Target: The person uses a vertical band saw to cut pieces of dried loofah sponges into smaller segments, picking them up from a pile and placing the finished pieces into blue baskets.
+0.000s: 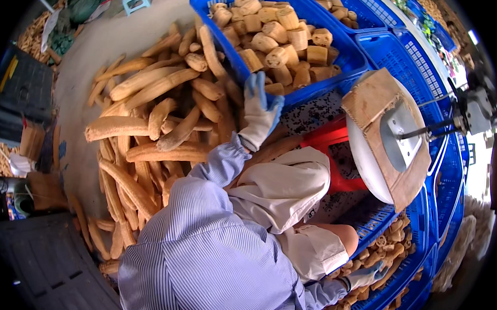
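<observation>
My left hand [260,114], in a white and blue work glove, is at the near corner of a blue plastic basket [220,41], fingers apart and holding nothing visible. Cut loofah pieces [274,31] fill that basket. Whole dried loofahs [151,84] lie heaped on the floor beside my left arm. My right hand [363,277], gloved alike, reaches into another blue basket [422,229] of small loofah pieces [341,306]. Its blue fingertips are against or near a longer piece [391,267]; whether they grip it is unclear.
Before my knees stands a white round part [367,160] with cardboard [407,182] and a metal plate, joined to a machine [479,107]. A red plastic stool or stand [336,146] is behind it. More blue baskets [402,58] line the right; a light-blue stool [137,0] stands at the top.
</observation>
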`<state>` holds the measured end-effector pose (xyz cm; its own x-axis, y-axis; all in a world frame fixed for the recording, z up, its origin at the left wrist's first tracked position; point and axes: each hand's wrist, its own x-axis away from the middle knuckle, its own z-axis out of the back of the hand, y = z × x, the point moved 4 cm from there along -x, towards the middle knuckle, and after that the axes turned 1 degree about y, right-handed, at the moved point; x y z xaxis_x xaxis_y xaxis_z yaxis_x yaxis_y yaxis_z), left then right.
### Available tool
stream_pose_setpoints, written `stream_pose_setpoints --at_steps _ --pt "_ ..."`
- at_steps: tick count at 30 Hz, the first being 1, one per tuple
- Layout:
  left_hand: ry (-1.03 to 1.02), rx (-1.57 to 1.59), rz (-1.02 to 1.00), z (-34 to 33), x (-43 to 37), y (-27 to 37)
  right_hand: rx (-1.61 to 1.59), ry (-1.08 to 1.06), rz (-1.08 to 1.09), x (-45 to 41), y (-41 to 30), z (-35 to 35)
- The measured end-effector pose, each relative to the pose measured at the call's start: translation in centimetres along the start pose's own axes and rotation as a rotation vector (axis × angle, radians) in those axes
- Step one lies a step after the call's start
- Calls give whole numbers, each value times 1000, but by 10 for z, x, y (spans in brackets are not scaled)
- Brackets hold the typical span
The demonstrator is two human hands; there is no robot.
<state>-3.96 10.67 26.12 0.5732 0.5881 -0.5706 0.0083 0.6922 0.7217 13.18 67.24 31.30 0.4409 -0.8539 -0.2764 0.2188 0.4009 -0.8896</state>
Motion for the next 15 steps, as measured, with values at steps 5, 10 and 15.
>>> stream_pose_setpoints --at_steps 5,10,15 --pt "118 -81 578 31 23 -159 616 -156 -61 -40 96 32" --pt "-234 -594 741 32 -19 -190 732 -326 -99 -33 107 43" --pt "-667 -715 560 24 -19 -279 512 -404 -65 -20 89 25"
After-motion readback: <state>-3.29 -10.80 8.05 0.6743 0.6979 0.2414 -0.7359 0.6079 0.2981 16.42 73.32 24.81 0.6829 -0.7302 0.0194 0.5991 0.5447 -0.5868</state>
